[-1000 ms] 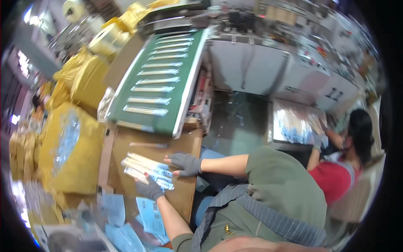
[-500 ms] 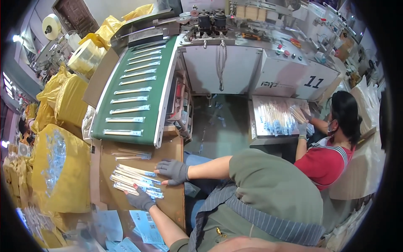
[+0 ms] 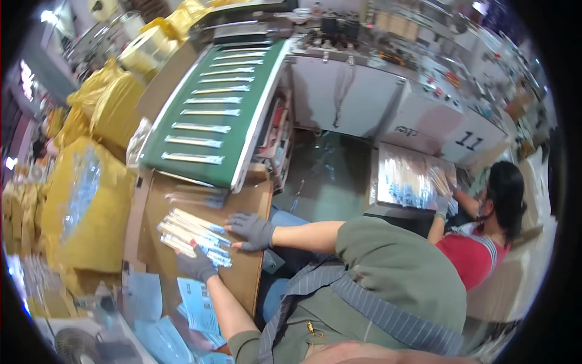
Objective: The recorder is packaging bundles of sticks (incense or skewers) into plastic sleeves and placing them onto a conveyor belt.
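A loose pile of wrapped wooden chopsticks (image 3: 191,230), in clear sleeves with blue ends, lies on a brown cardboard surface (image 3: 248,267). My left hand (image 3: 197,265), in a grey fingerless glove, rests against the pile's near edge with fingers apart. At the pile's right side my right hand (image 3: 251,231), gloved alike, lies with fingers stretched out, close to the blue ends. Just beyond the pile are a few more wrapped chopsticks (image 3: 194,197), blurred. Single packets lie spaced in a row on the green conveyor belt (image 3: 212,164), one at its near end.
Yellow bags (image 3: 100,212) stand at the left. Blue printed sheets (image 3: 197,300) lie near my left forearm. A white machine cabinet (image 3: 339,97) stands beyond. At the right, a co-worker in red (image 3: 467,255) handles chopsticks over a metal tray (image 3: 388,158).
The whole view has tilted and shifted. Packets on the belt have advanced, the nearest reaching the belt's end. Both hands stay at the pile in much the same pose.
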`<state>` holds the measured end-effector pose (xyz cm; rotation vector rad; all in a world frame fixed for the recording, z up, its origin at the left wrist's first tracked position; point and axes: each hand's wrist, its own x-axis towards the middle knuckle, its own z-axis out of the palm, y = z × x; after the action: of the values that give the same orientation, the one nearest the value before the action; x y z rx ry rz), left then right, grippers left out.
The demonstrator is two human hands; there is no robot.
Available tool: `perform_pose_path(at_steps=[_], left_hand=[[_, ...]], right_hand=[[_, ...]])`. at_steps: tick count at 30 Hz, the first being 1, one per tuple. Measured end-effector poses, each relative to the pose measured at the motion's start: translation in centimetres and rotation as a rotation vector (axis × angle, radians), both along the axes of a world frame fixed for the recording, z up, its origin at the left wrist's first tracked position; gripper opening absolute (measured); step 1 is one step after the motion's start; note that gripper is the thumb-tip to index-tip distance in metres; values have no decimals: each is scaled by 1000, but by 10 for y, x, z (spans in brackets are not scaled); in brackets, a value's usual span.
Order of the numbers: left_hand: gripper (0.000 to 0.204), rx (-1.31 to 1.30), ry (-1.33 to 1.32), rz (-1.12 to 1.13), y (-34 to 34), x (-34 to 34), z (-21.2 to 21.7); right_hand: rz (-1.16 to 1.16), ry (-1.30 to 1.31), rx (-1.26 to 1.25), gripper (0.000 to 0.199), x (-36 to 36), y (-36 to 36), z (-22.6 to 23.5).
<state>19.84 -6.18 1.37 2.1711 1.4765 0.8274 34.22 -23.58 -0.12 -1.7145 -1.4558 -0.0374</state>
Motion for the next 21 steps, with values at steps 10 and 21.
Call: perform_pose_path(at_steps=[10,21], left_hand=[[73,104,79,43,14,-10,-27],[74,127,56,46,11,-7,-22]], right_hand=[[0,-84,-22,56,-2,8,-13],[-21,-99,-13,55,-2,5,-9]])
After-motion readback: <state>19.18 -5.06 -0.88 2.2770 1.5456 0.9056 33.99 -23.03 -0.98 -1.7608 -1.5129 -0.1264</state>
